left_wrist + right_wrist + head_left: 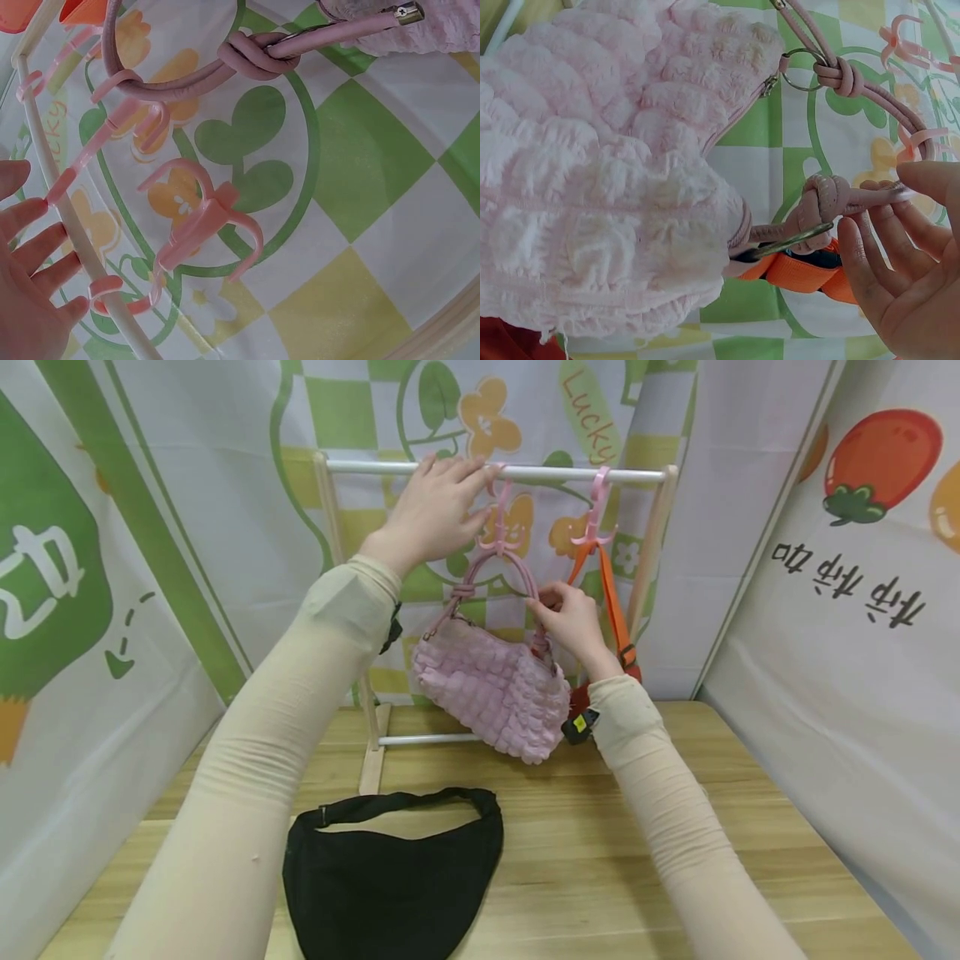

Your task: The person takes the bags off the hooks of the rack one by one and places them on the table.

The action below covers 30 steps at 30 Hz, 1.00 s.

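A pink puckered handbag (pixel 487 685) hangs by its knotted handle (pixel 866 197) from a pink hook (pixel 501 527) on the rack's rail (pixel 555 472). My right hand (pixel 573 618) pinches the handle's right side, just above the knot. With fingers extended, my left hand (pixel 442 506) rests at the rail beside that hook. Another pink hook (pixel 199 225), bare, shows below the left fingers (pixel 49 244) in the left wrist view; the left arm and hand hide it in the head view.
At the right, an orange strap (pixel 615 602) hangs from another pink hook (pixel 596 514), its red-orange bag mostly hidden behind the pink one. A black shoulder bag (pixel 390 885) lies flat on the wooden table (pixel 585 860) in front. Printed curtains enclose the back and sides.
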Each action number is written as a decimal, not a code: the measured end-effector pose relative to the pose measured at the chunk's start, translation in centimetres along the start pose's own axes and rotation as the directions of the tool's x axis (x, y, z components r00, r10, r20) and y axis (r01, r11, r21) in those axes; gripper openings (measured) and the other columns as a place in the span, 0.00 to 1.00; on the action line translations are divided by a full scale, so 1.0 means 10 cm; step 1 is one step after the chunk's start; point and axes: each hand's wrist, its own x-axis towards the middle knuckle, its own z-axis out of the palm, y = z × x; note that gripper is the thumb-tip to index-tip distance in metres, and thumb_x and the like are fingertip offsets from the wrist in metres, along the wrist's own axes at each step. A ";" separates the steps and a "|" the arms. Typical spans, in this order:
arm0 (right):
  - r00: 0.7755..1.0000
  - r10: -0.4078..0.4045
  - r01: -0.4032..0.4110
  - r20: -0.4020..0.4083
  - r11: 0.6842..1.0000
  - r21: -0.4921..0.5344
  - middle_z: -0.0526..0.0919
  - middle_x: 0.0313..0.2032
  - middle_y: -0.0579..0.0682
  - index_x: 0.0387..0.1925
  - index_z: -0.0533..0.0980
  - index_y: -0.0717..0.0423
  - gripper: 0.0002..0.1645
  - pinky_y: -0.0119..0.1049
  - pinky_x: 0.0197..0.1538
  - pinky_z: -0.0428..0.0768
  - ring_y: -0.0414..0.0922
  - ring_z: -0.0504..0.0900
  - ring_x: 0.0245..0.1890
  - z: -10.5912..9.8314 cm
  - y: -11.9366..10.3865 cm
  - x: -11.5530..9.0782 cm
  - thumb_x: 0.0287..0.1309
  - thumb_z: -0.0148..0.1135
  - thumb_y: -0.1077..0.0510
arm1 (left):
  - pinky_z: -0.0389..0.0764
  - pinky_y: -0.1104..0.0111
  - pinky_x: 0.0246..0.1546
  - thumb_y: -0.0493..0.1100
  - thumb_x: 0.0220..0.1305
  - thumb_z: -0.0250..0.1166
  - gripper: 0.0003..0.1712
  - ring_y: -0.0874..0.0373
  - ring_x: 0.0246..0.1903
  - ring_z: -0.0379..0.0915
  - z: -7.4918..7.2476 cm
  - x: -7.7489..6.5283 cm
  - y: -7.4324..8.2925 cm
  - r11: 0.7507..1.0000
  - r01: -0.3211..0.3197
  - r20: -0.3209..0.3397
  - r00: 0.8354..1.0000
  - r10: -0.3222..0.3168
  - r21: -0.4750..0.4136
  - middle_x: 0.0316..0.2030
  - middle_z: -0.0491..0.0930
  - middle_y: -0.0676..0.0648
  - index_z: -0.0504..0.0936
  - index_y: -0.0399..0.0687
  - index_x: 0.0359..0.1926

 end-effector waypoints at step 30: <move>0.998 0.050 -0.045 -0.023 0.983 0.177 0.85 0.35 0.61 0.42 0.81 0.57 0.14 0.45 0.38 0.84 0.38 0.83 0.24 -0.01 -0.01 0.01 0.60 0.62 0.52 | 0.36 0.50 0.73 0.56 0.73 0.43 0.33 0.45 0.72 0.45 0.01 0.02 0.00 1.000 0.011 0.016 1.000 -0.011 0.003 0.73 0.50 0.46 0.48 0.58 0.74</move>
